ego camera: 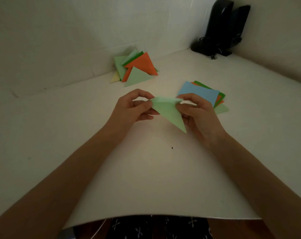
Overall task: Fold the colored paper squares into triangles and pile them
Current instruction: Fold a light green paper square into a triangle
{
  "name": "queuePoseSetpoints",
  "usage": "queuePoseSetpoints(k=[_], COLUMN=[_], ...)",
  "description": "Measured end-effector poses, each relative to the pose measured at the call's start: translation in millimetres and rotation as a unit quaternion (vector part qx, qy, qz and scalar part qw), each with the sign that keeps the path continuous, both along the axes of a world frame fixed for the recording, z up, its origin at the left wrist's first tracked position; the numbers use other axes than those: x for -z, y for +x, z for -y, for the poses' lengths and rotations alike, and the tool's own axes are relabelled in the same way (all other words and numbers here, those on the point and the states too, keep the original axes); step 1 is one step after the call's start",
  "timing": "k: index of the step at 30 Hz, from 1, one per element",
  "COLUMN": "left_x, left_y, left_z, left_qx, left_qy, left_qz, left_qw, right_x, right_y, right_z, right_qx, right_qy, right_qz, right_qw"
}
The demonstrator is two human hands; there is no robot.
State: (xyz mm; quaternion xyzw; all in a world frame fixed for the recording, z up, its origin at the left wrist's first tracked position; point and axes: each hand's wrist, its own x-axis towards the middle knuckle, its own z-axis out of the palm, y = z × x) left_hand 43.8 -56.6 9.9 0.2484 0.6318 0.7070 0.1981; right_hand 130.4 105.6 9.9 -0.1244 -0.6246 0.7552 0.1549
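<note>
— Toward the back left of the worktop [146,169], what is lying there?
— Folded triangles [141,64] are lying in a loose pile against the wall: pale green, darker green and orange, with a pale yellow one peeking out at the left edge.
— And nearer than that pile?
— The left hand [129,109] is hovering above the worktop. Its thumb and forefinger are curling in and pinching the left corner of a pale green paper [168,112], and the other fingers are curling underneath.
— How is the paper sitting?
— It is hanging in the air between both hands, folded into a triangle. Its long edge is running across the top, gaping a little, and its point is hanging down toward the person.
— What is the right hand doing?
— The right hand [201,118] is pinching the paper's right corner in the same way, with its fingers curling round the edge.
— Is anything lying to the right?
— Unfolded squares [198,94] are lying in a fanned stack just behind the right hand. A blue one is sitting on top, with green, orange and pale green edges showing beneath.
— And farther back?
— Two black speakers [224,28] are standing in the far right corner, with a cable trailing at their base.
</note>
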Motion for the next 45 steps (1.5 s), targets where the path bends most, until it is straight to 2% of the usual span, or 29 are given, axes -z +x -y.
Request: queuePoseSetpoints(k=[4,7,12,18,23,26,31,40,42,45], left_x=[-0.8,0.1,6.2,1.7,2.0,1.8,-2.9,-5.2,-4.8,-4.3], left_y=[-0.3,-1.5,-0.9,6.2,7.0,5.6,-3.2,-7.3,-8.1,-10.9], left_z=[-0.3,-1.7,-1.7,-3.4,-2.7,-2.6,3.4,7.4,7.7,7.8], left_qx=[0.007,-0.005,-0.016,0.011,0.016,0.016,-0.006,-0.003,-0.011,-0.034], left_qy=[0.005,0.001,-0.049,-0.071,-0.106,-0.111,-0.081,-0.036,-0.04,-0.047], left_qz=[0.021,0.028,-0.028,-0.077,-0.146,-0.157,-0.107,0.019,0.026,0.041], left_qw=[1.0,1.0,0.998,0.994,0.983,0.981,0.991,0.999,0.999,0.997], right_x=[1.2,1.4,5.2,4.9,5.4,2.8,-1.2,-4.3,-3.1,2.2], right_y=[-0.5,-0.8,2.7,4.4,4.7,4.0,2.2,1.8,2.8,4.5], right_z=[1.2,5.3,6.8,13.0,14.6,12.7,0.7,0.9,1.6,3.2], right_qx=[0.001,0.026,0.084,0.012,0.0,-0.008,0.03,0.031,-0.006,-0.088], right_qy=[0.037,0.139,0.276,0.373,0.381,0.334,0.255,0.23,0.241,0.341], right_qz=[-0.017,-0.016,-0.019,0.012,0.0,-0.002,-0.01,-0.012,-0.03,-0.013], right_qw=[0.999,0.99,0.957,0.928,0.924,0.943,0.966,0.973,0.97,0.936])
